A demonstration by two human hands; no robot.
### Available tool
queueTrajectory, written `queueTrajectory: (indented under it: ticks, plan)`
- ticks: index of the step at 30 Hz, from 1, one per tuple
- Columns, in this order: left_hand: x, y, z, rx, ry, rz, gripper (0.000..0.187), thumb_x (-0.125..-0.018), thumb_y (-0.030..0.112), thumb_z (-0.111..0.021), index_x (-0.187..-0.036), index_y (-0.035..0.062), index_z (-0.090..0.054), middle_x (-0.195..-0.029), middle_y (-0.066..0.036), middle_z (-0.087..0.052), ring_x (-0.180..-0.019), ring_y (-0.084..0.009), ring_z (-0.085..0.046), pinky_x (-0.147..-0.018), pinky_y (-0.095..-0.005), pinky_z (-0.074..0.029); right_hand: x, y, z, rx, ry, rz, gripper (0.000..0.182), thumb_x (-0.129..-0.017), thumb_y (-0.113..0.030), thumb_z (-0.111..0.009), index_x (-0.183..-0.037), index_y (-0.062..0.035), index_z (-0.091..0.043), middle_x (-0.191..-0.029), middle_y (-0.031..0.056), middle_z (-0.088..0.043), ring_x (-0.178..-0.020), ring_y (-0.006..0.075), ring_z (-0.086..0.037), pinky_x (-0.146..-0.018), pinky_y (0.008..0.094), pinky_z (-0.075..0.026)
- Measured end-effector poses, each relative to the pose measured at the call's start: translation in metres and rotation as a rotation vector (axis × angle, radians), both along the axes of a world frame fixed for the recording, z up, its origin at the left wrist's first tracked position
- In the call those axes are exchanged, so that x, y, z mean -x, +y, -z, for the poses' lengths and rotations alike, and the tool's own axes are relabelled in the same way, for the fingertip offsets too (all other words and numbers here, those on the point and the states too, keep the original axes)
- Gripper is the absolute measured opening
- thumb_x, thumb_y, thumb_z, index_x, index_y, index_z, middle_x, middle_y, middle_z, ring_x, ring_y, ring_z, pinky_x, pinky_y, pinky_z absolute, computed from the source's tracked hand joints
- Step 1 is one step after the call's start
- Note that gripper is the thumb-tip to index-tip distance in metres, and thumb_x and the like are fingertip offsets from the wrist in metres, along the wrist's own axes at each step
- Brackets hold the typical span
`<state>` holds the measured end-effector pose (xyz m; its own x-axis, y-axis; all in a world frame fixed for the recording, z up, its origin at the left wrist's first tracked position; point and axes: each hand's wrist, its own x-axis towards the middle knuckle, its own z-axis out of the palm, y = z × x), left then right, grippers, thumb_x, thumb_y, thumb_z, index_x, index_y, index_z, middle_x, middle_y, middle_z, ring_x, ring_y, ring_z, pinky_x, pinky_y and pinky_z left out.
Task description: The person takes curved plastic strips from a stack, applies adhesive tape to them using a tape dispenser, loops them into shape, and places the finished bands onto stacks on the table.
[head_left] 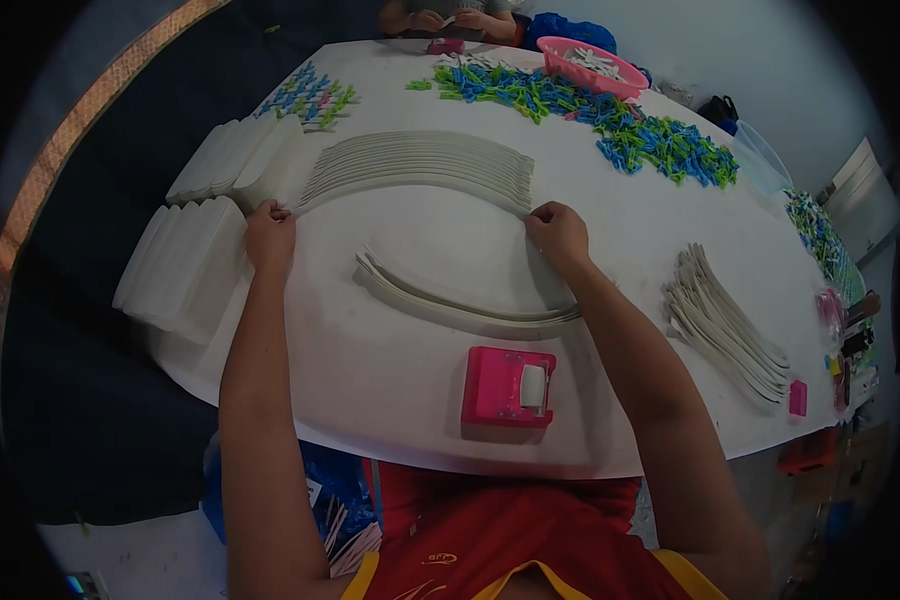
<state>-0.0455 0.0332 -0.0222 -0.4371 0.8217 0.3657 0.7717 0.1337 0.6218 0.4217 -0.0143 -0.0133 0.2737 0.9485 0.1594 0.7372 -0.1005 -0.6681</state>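
Several thin white strips (420,160) lie side by side across the middle of the table. At their left end is my left hand (270,236), its fingers closed in a pinch at the tip of the nearest strip. My right hand (558,236) pinches at the right end of that same strip. Closer to me, a few loose white strips (450,312) lie together, partly under my right forearm. A pink tape dispenser (497,388) with a pale roll stands in front of them.
Stacked white plastic pieces (185,265) stand at the left. Another bundle of strips (725,325) lies at the right. Blue and green clips (530,95) cover the far side, beside a pink basket (560,62). Another person's hands (448,20) work at the far edge.
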Motion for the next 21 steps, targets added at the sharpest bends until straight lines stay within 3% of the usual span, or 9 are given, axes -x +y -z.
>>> queueTrajectory:
  ticks: [21]
  plan:
    - [-0.0008, -0.002, -0.0003, -0.014, 0.028, 0.003, 0.04, -0.083, 0.018, -0.072, -0.121, 0.0081, -0.07, -0.103, -0.006, -0.078, -0.097, -0.0271, -0.073, -0.086, -0.0387, -0.056, -0.0078, 0.0005, 0.0059, -0.073, 0.022, -0.008, 0.025, -0.082, -0.024, -0.072, -0.097, -0.0044, -0.077, -0.095, 0.0163, -0.073, -0.089, 0.0315, -0.071, -0.083, 0.0406, -0.056]
